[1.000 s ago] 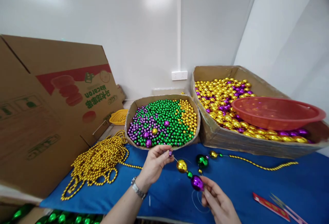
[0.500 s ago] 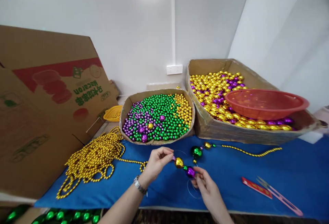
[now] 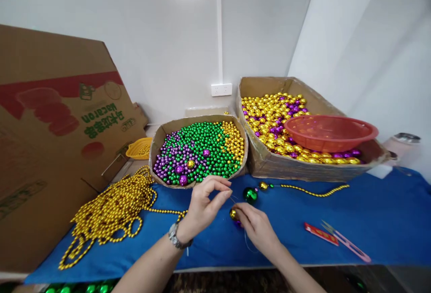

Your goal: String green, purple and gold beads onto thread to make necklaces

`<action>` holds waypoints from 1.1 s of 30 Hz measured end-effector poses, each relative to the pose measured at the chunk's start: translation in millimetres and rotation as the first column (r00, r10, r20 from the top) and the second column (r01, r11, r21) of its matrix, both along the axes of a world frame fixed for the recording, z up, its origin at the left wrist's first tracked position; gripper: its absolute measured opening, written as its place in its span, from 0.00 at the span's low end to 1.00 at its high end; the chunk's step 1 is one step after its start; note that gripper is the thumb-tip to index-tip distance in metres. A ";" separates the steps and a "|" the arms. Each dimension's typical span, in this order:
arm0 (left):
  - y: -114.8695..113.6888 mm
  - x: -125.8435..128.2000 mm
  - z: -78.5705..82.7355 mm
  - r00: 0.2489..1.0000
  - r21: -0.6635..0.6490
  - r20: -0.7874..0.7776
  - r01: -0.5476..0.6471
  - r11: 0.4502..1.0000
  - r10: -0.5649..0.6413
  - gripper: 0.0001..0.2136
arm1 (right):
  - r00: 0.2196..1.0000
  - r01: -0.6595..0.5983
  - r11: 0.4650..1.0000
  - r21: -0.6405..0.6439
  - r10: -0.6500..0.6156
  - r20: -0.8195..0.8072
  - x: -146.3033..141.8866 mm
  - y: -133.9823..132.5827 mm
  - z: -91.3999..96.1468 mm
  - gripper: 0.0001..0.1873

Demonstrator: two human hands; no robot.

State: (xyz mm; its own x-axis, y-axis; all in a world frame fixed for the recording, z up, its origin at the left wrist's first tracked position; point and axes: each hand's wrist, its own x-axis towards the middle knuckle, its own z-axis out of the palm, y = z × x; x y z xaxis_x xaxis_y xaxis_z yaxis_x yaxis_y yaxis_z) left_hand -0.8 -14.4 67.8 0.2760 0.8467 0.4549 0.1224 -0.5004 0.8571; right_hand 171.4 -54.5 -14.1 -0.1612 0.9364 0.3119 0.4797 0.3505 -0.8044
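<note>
My left hand point(image 3: 205, 203) hovers above the blue cloth point(image 3: 296, 221), thumb and forefinger pinched on a thin thread point(image 3: 232, 198). My right hand point(image 3: 256, 226) is closed over a large gold bead point(image 3: 233, 214) and a purple bead beneath it, both on that thread. Just beyond lie a large green bead point(image 3: 250, 194), a gold bead point(image 3: 263, 186) and a strand of small gold beads point(image 3: 313, 191) trailing right. A watch sits on my left wrist.
A cardboard tray of green, purple and gold beads point(image 3: 198, 149) stands behind my hands. A bigger box of gold and purple beads point(image 3: 269, 118) holds a red basin point(image 3: 328, 131). Gold bead strands point(image 3: 111, 212) pile at left beside leaning cardboard point(image 3: 50, 118). Thread snips point(image 3: 343, 240) lie right.
My right hand has moved up the thread and closed over the gold and purple beads, bringing them toward the left hand. The camera has shifted, sliding the scene leftward.
</note>
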 end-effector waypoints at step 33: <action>-40.5 -211.7 -122.8 0.461 0.426 -0.514 -0.595 0.682 0.723 0.11 | 0.585 0.594 0.804 -0.031 -0.458 -0.669 76.5 -65.0 78.5 0.14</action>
